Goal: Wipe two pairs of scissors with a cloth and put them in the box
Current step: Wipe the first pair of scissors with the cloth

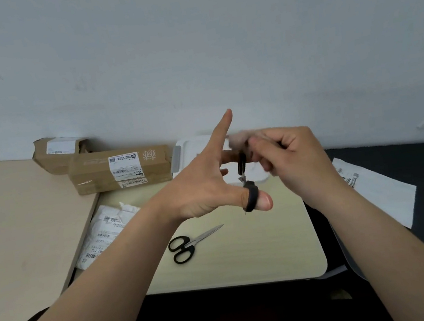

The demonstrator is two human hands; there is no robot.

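1. Centrally, raised above the counter [249,260] by the left hand [201,187]: held scissors [242,166], black loops on the thumb and one finger, forefinger straight up
2. Just right of that, right hand [294,161] clenched around a blurred pale cloth [238,138] at the scissors' upper end; contact with the blades too blurred to tell
3. Lower centre, flat on the counter, blades closed and pointing to the upper right: spare scissors [190,244]
4. Behind the hands, by the wall: white box [189,147], mostly hidden
5. Upper left: cardboard cartons [120,169]; beneath them, a white mailer bag [105,232]
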